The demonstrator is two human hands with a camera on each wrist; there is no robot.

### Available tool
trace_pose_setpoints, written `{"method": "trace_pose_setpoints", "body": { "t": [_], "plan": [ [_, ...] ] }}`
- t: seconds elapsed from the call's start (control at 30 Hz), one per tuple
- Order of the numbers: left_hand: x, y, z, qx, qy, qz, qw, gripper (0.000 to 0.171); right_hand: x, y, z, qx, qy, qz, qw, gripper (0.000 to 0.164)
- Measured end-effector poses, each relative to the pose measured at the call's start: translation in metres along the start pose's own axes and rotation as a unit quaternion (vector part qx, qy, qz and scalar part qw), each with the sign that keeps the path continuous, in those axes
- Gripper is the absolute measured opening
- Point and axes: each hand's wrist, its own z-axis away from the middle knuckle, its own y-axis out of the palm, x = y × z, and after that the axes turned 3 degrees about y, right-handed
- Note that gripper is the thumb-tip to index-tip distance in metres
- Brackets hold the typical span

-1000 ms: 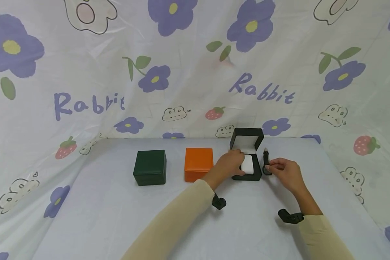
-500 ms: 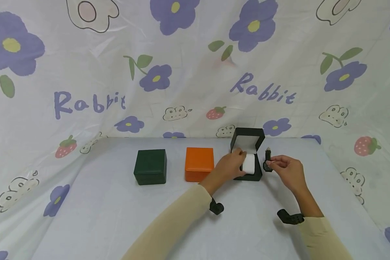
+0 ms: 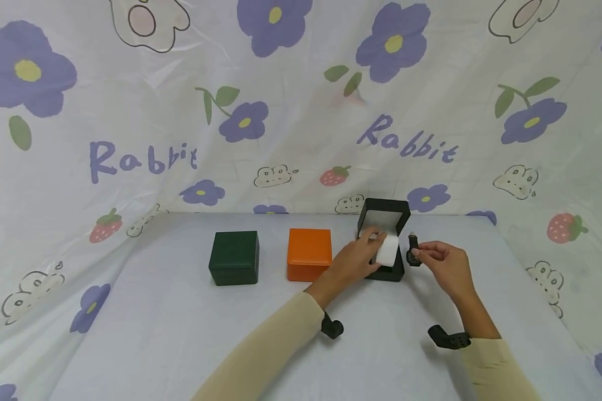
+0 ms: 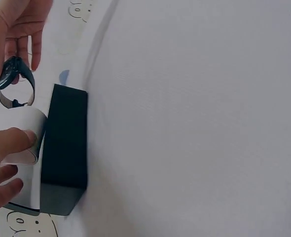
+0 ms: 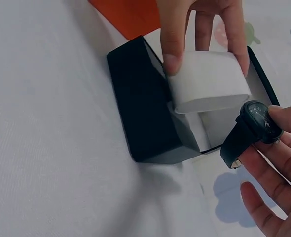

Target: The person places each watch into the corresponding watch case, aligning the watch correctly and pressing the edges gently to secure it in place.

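Observation:
A white watch cushion is pinched between the thumb and fingers of my left hand. It is tilted and partly lifted out of the black watch box, whose lid stands up at the back. To the right of the box, my right hand pinches a black wristwatch by its case. In the left wrist view the watch's strap forms a closed loop. Cushion and watch are close together but apart.
An orange box with its lid down stands left of the black one. Farther left is a closed dark green box. A white cloth covers the table, and a printed curtain hangs behind it.
My left hand has raised and tilted the white cushion out of the black box. My right hand has lifted the wristwatch slightly and keeps hold of it.

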Motion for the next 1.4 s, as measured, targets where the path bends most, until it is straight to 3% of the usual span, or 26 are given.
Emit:
{"method": "trace_pose_setpoints", "body": {
  "t": [0.1, 0.2, 0.33, 0.43, 0.5, 0.8, 0.93, 1.17, 1.4],
  "plan": [
    [0.001, -0.002, 0.001, -0.035, -0.006, 0.067, 0.9971, 0.077, 0.001, -0.001, 0.0, -0.005, 0.003, -0.002, 1.0, 0.036],
    [0.001, -0.005, 0.004, -0.06, -0.028, 0.157, 0.9855, 0.078, 0.005, -0.003, 0.002, -0.006, 0.008, -0.013, 1.0, 0.038],
    [0.0, -0.013, 0.01, -0.085, -0.041, 0.281, 0.9551, 0.078, 0.013, -0.005, 0.005, -0.005, 0.008, -0.048, 0.999, 0.039],
    [-0.003, -0.023, 0.016, -0.101, -0.041, 0.353, 0.9291, 0.079, 0.018, -0.005, 0.006, -0.003, -0.001, -0.089, 0.996, 0.04],
    [-0.004, -0.03, 0.02, -0.104, -0.041, 0.385, 0.916, 0.079, 0.02, -0.004, 0.007, 0.0, -0.006, -0.117, 0.993, 0.04],
    [-0.002, -0.05, 0.042, -0.069, -0.067, 0.48, 0.8718, 0.08, 0.036, 0.005, 0.015, 0.023, -0.027, -0.185, 0.982, 0.038],
    [-0.001, -0.055, 0.05, -0.058, -0.061, 0.495, 0.8646, 0.079, 0.045, 0.011, 0.021, 0.026, -0.033, -0.192, 0.98, 0.036],
    [0.004, -0.064, 0.062, -0.055, -0.068, 0.486, 0.8696, 0.079, 0.063, 0.022, 0.03, 0.053, -0.061, -0.186, 0.979, 0.033],
    [0.01, -0.075, 0.071, -0.068, -0.063, 0.489, 0.8672, 0.081, 0.076, 0.031, 0.032, 0.081, -0.086, -0.182, 0.976, 0.029]
  ]
}}
